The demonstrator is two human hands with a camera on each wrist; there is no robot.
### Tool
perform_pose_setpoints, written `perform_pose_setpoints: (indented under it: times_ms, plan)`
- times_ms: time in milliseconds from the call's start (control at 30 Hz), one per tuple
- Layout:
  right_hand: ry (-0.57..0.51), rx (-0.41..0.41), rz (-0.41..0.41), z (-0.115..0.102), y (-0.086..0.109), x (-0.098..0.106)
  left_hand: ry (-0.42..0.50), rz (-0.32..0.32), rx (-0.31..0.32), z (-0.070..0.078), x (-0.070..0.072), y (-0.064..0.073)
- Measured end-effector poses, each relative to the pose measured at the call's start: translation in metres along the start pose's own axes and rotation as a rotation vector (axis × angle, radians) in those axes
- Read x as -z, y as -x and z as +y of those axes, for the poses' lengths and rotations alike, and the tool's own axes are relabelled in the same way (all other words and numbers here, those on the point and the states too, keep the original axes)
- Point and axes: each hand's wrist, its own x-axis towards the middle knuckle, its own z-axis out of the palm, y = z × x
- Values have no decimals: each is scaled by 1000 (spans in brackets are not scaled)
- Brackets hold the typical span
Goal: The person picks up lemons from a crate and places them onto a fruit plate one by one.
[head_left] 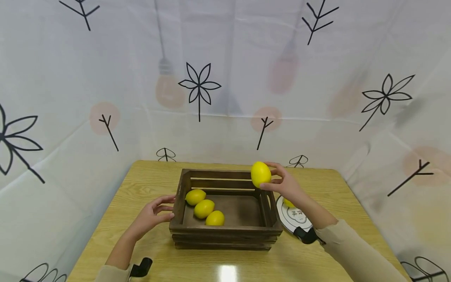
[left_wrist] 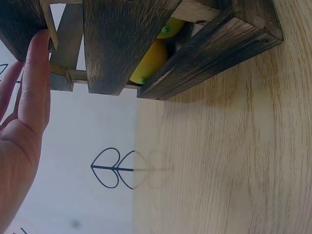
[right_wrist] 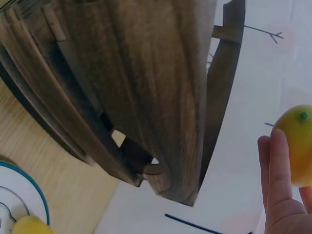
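Note:
My right hand [head_left: 286, 184] pinches a yellow lemon [head_left: 260, 174] between thumb and fingers, above the right back part of a dark brown wooden crate [head_left: 225, 228]. In the right wrist view this lemon [right_wrist: 297, 145] shows a small green tip, held up beside the crate's slats [right_wrist: 141, 87]. Three more lemons [head_left: 204, 208] lie on the crate floor toward its left side. My left hand [head_left: 151, 215] touches the crate's left end with extended fingers; the left wrist view has those fingers [left_wrist: 36, 83] against a slat, with lemons [left_wrist: 151, 61] visible through the gap.
Right of the crate, a white plate [head_left: 289, 219] with a printed design carries another lemon [head_left: 288, 203], partly hidden by my right forearm. All stands on a light wooden table [head_left: 148, 184]. A white cloth [head_left: 225, 133] printed with plant drawings hangs behind and at the sides.

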Motion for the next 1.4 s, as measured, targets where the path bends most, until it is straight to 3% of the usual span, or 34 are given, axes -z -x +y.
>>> perform_pose_setpoints:
  times_ms: [433, 1400]
  plan:
    - [16, -40, 46, 13, 8, 8, 0, -5, -5, -1, 1, -1]
    - [-110, -99, 166, 44, 24, 17, -3, -4, -9, -2, 1, 0]
